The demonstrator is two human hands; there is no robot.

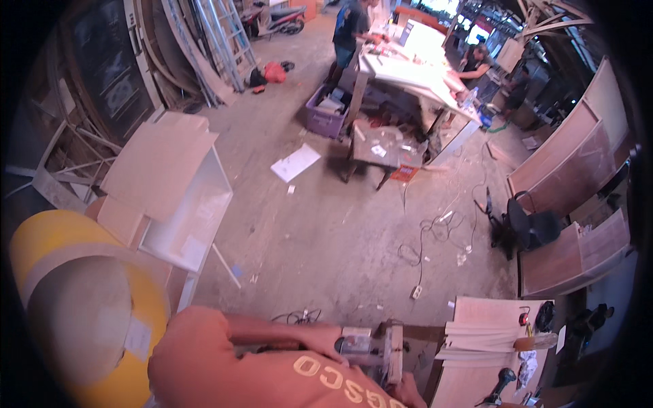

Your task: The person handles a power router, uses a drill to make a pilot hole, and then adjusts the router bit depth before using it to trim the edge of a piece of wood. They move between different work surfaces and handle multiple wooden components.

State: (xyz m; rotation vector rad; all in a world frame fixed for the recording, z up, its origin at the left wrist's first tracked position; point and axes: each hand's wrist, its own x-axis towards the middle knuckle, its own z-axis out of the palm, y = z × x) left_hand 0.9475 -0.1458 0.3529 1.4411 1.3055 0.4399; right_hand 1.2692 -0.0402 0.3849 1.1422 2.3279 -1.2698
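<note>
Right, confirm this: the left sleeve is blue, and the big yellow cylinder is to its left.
Not quite: the head view shows the left sleeve is orange-red, not blue. The big yellow cylinder is indeed to its left.

Pale yellow letters (333,379) across an orange shirt (204,360)

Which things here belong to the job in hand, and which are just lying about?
Seemingly in the job:
- boxy grey object, by the left hand
- wooden piece, near the right hand

Apparently just lying about:
- white panel on the floor
- purple bin
- yellow cylinder
- black chair
</note>
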